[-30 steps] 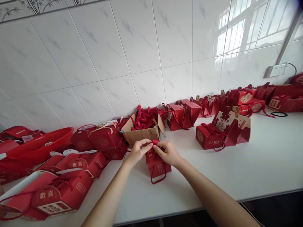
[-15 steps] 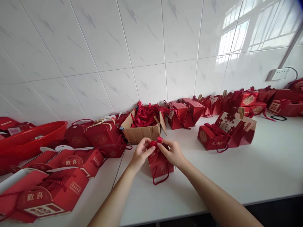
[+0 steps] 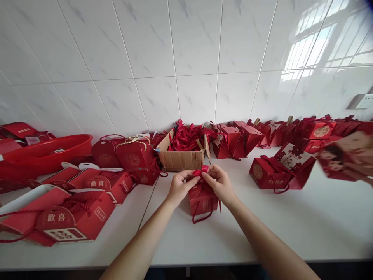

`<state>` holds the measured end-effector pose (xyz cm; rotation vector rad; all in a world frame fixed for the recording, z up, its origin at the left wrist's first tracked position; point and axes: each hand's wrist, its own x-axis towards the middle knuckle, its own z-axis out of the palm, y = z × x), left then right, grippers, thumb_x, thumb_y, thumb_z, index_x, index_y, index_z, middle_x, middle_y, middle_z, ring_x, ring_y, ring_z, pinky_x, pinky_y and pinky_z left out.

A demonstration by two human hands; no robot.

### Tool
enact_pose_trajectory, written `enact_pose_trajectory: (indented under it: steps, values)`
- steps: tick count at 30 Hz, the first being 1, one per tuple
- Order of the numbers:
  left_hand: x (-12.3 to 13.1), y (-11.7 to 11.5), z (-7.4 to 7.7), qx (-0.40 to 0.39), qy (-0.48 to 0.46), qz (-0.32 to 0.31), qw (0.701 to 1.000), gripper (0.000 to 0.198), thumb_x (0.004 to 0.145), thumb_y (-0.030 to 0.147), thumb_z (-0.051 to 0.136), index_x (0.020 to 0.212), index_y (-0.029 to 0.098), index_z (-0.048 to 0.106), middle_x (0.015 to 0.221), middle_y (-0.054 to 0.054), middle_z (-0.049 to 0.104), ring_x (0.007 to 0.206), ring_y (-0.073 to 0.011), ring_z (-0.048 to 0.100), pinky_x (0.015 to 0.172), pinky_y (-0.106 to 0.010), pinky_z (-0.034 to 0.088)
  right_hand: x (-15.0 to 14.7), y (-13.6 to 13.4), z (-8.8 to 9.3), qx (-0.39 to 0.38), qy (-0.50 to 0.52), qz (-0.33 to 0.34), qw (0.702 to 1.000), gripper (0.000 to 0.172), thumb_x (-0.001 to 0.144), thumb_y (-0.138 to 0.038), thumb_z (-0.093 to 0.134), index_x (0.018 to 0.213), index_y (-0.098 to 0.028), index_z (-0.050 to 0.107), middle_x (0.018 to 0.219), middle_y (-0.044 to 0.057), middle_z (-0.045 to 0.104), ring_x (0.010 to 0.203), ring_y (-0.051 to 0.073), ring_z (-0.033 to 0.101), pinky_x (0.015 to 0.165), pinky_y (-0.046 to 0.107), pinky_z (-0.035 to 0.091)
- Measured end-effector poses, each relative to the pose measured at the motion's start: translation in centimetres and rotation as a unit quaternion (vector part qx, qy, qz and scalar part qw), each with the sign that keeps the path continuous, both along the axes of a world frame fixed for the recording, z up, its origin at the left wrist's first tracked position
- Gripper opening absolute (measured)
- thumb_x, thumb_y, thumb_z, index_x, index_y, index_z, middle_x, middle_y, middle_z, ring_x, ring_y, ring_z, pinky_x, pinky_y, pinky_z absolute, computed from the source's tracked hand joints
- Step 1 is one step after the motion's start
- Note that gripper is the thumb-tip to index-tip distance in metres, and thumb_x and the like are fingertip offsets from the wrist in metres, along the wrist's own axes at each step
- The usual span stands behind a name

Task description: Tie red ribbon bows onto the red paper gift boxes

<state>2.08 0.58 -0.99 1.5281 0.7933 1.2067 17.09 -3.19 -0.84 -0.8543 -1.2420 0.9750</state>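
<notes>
Your left hand (image 3: 178, 187) and right hand (image 3: 220, 185) each pinch the red ribbon (image 3: 201, 170) atop the small red gift box (image 3: 203, 199), which stands on the white surface (image 3: 262, 233) between them. Just beyond them sits a cardboard box (image 3: 182, 160) of ribbons.

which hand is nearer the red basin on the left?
Left. The left hand pinches the ribbon on the small gift box, right of the red basin; the right hand sits farther right, across the box.
</notes>
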Motion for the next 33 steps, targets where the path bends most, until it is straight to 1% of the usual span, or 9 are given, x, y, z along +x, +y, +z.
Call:
enact_pose_trajectory:
  steps: [4, 7, 10, 15, 20, 23, 25, 28, 33]
  values:
    - [-0.1, -0.3, 0.5, -0.047, -0.026, -0.056, 0.997, 0.029, 0.07, 0.032, 0.076, 0.096, 0.018, 0.07, 0.094, -0.004, 0.071, 0.088, -0.0162, 0.062, 0.082, -0.027, 0.047, 0.1, -0.1, 0.0, 0.009, -0.029, 0.004, 1.0, 0.033, 0.078, -0.047, 0.066, 0.084, -0.015, 0.058, 0.074, 0.003, 0.062, 0.068, 0.012, 0.059, 0.063, 0.022, 0.047]
    - [-0.2, -0.3, 0.8, -0.092, -0.059, -0.088, 0.99, 0.023, 0.068, 0.032, 0.077, 0.082, 0.015, 0.071, 0.079, -0.003, 0.07, 0.076, -0.0144, 0.062, 0.077, -0.027, 0.047, 0.1, 0.0, -0.2, 0.005, -0.01, 0.035, 0.999, 0.033, 0.08, -0.047, 0.064, 0.088, -0.015, 0.058, 0.075, 0.004, 0.063, 0.069, 0.013, 0.06, 0.065, 0.023, 0.047]
    - [-0.2, -0.4, 1.0, -0.125, -0.084, -0.08, 0.985, 0.023, 0.065, 0.032, 0.079, 0.074, 0.014, 0.069, 0.069, -0.002, 0.068, 0.068, -0.0136, 0.061, 0.073, -0.027, 0.047, 0.1, 0.1, -0.3, -0.002, 0.0, 0.048, 0.999, 0.033, 0.08, -0.047, 0.063, 0.088, -0.016, 0.057, 0.072, 0.003, 0.063, 0.069, 0.013, 0.061, 0.066, 0.024, 0.048]
    - [-0.2, -0.5, 0.8, -0.148, -0.114, -0.067, 0.98, 0.025, 0.062, 0.031, 0.08, 0.077, 0.015, 0.068, 0.073, -0.002, 0.069, 0.07, -0.0141, 0.062, 0.073, -0.027, 0.047, 0.0, 0.0, -0.2, -0.013, -0.002, 0.032, 0.999, 0.037, 0.078, -0.05, 0.065, 0.087, -0.016, 0.053, 0.072, 0.002, 0.063, 0.065, 0.012, 0.06, 0.061, 0.023, 0.046]
    - [-0.4, -0.4, 0.3, -0.121, -0.096, -0.072, 0.985, 0.023, 0.067, 0.032, 0.077, 0.078, 0.016, 0.065, 0.078, -0.001, 0.067, 0.077, -0.0134, 0.062, 0.076, -0.025, 0.046, -0.2, 0.0, -0.2, -0.015, -0.003, 0.007, 1.0, 0.045, 0.076, -0.052, 0.065, 0.093, -0.02, 0.038, 0.064, -0.003, 0.06, 0.052, 0.009, 0.051, 0.051, 0.02, 0.037]
    - [-0.4, -0.4, 0.3, -0.106, -0.077, -0.072, 0.989, 0.027, 0.067, 0.031, 0.078, 0.086, 0.018, 0.064, 0.085, -0.001, 0.067, 0.08, -0.0129, 0.061, 0.076, -0.024, 0.046, -0.2, -0.1, -0.2, -0.002, -0.015, 0.005, 1.0, 0.044, 0.078, -0.051, 0.064, 0.094, -0.022, 0.035, 0.063, -0.005, 0.058, 0.048, 0.007, 0.045, 0.048, 0.019, 0.034]
    - [-0.4, -0.5, 0.3, -0.105, -0.071, -0.08, 0.989, 0.03, 0.069, 0.034, 0.077, 0.091, 0.018, 0.066, 0.089, -0.002, 0.068, 0.082, -0.014, 0.061, 0.078, -0.025, 0.046, -0.1, -0.1, -0.2, 0.013, -0.038, 0.009, 0.999, 0.04, 0.08, -0.05, 0.062, 0.094, -0.021, 0.038, 0.062, -0.006, 0.055, 0.047, 0.006, 0.041, 0.048, 0.018, 0.031]
    - [-0.3, -0.4, 0.2, -0.095, -0.066, -0.092, 0.989, 0.027, 0.071, 0.037, 0.074, 0.086, 0.016, 0.069, 0.087, -0.004, 0.067, 0.082, -0.0148, 0.059, 0.078, -0.025, 0.046, 0.0, -0.2, -0.1, 0.043, -0.084, -0.003, 0.996, 0.033, 0.083, -0.048, 0.059, 0.093, -0.018, 0.048, 0.06, -0.004, 0.054, 0.05, 0.008, 0.044, 0.05, 0.02, 0.033]
    - [-0.3, -0.1, -0.4, -0.037, -0.025, -0.042, 0.998, 0.021, 0.072, 0.035, 0.072, 0.082, 0.016, 0.072, 0.089, -0.004, 0.066, 0.086, -0.0159, 0.058, 0.079, -0.025, 0.044, 0.0, -0.2, -0.1, 0.071, -0.163, -0.074, 0.981, 0.026, 0.085, -0.041, 0.056, 0.093, -0.017, 0.062, 0.073, 0.004, 0.065, 0.063, 0.013, 0.056, 0.059, 0.024, 0.043]
